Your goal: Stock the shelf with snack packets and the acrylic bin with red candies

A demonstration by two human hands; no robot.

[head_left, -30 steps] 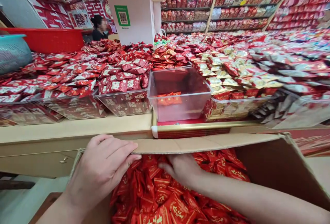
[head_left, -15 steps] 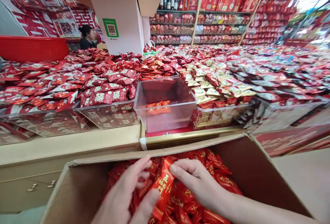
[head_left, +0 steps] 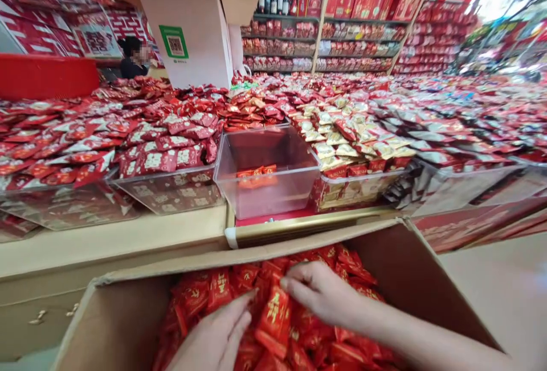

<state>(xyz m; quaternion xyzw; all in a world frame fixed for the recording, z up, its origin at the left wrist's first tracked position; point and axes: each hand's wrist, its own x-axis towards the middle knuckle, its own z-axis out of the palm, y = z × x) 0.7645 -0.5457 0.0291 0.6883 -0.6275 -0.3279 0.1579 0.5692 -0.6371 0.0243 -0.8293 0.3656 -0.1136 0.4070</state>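
Observation:
Many red packets with gold print (head_left: 316, 337) fill the bottom of an open cardboard box (head_left: 123, 317). Over them, my right hand (head_left: 316, 291) pinches the top end of one red packet (head_left: 274, 317) between thumb and fingers. My left hand (head_left: 220, 334) is low over the packets, left of the held one, its fingers stretched out and holding nothing; its thumb is not clearly visible. Beyond the box, a clear plastic bin (head_left: 277, 194) contains several small red packets (head_left: 257, 171) near its bottom.
Filled clear bins stand on both sides, including one of dark red packets (head_left: 171, 160) and one of cream packets (head_left: 359, 149). Behind are a white pillar (head_left: 192, 35), stocked shelves (head_left: 282, 40) and a person (head_left: 134, 57) at the back left. A red tub (head_left: 47, 77) sits left.
My left hand has moved down and left, away from the packet in my right hand. That packet now hangs more upright. The whole view has shifted slightly.

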